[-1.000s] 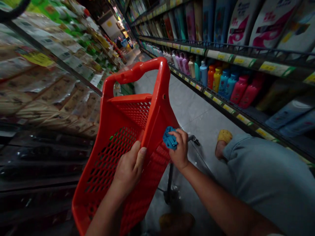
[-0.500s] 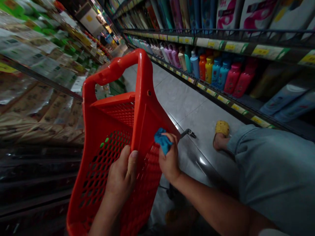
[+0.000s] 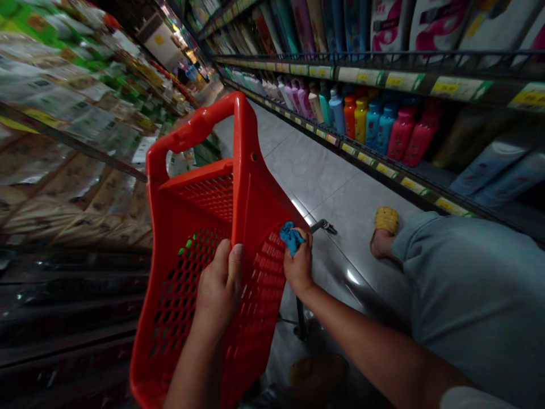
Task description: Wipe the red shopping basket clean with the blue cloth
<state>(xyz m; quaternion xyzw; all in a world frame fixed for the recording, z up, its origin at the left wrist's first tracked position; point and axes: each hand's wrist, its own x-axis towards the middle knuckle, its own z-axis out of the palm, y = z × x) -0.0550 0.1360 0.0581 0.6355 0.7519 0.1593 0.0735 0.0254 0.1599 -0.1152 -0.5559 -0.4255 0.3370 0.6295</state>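
Note:
A red plastic shopping cart [image 3: 251, 196] with a looped handle and perforated sides stands tilted across the middle of the head view. My left hand [image 3: 219, 281] is closed round the cart's near rim, thumb on top. In my right hand [image 3: 298, 264] is a crumpled blue cloth [image 3: 291, 237], bunched between the fingers against the outer side of the cart, just above the slotted panel. My right fingertips are partly hidden by the cloth. Beyond the right hand, a dark metal leg with a caster [image 3: 326, 226] sticks out from under the cart.
Shelves of bottles [image 3: 402, 133] with a price-tag rail [image 3: 385, 170] run along the right. Packaged goods [image 3: 76, 187] fill the left side. Between them lies a grey tiled floor [image 3: 315, 165]. My leg and a yellow shoe [image 3: 385, 220] are at the right.
My right hand has moved slightly right with the blue cloth, along the cart's side. The cart and my left hand sit a little further right in view; the left grip is unchanged.

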